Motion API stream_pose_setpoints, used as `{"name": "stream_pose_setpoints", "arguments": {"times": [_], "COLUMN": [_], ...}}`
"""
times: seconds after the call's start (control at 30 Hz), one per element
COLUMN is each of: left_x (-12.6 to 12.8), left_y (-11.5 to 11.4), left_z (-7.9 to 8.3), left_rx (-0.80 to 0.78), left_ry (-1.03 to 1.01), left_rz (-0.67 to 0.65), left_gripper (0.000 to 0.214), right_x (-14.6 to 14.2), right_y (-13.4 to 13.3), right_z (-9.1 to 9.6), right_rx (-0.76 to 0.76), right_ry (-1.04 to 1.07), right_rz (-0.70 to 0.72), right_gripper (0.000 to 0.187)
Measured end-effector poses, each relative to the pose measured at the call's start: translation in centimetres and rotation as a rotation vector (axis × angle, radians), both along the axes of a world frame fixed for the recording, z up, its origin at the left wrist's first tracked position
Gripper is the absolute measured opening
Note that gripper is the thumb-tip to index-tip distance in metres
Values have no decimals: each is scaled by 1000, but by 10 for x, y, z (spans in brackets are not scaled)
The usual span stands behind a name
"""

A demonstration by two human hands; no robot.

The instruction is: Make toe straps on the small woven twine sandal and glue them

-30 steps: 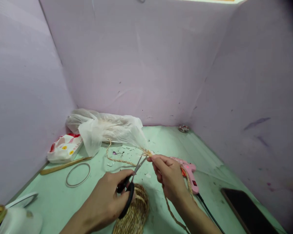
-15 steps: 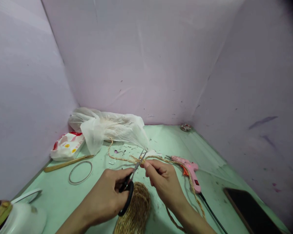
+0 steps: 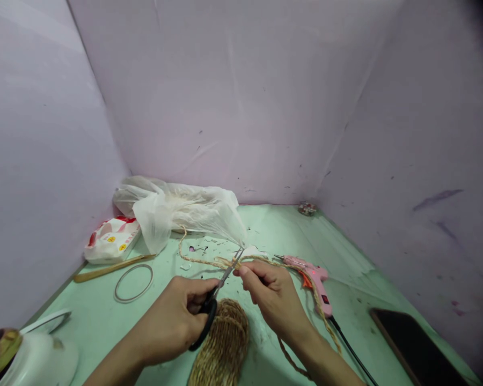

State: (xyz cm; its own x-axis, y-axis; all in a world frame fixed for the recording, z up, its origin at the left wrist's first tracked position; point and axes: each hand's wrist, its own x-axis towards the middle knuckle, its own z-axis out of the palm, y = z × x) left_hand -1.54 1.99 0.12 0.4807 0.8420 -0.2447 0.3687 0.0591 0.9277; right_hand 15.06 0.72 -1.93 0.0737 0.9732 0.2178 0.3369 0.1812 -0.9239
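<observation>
head view: left hand (image 3: 173,321), fingers closed through the black handles of the scissors (image 3: 221,284), blades nearly shut on the jute twine (image 3: 197,261) at centre above the green table (image 3: 104,321); right hand (image 3: 276,303), thumb and forefinger pinching the same twine just right of the blades, other fingers curled. near, between the wrists: coiled jute basket (image 3: 225,346); right: pink glue gun (image 3: 312,279); far left: plastic bag (image 3: 177,212). risk, as judged: blades close to the right fingertips, so slipping twine could mean a nick or a frayed, misplaced cut.
</observation>
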Motion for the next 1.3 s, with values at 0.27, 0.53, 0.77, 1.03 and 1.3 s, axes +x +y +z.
{"name": "stream_pose_setpoints", "arguments": {"times": [0.27, 0.53, 0.77, 1.03, 1.3], "left_x": [2, -49, -80, -33, -18], "left_y": [5, 34, 57, 19, 1], "left_z": [1, -3, -20, 10, 8], "left_rx": [-134, 483, 327, 272, 482], "left_ry": [-2, 925, 1255, 634, 532], "left_rz": [85, 342, 342, 19, -149], "left_gripper": [35, 23, 15, 35, 22], "right_x": [-2, 1, 1, 1, 10], "right_y": [3, 12, 12, 12, 7], "right_z": [-7, -15, -14, -12, -3], "right_rx": [-71, -318, -416, -339, -42], "right_ry": [70, 490, 653, 475, -46], "right_rz": [-9, 21, 88, -56, 62], "right_gripper": [28, 24, 24, 19, 19]}}
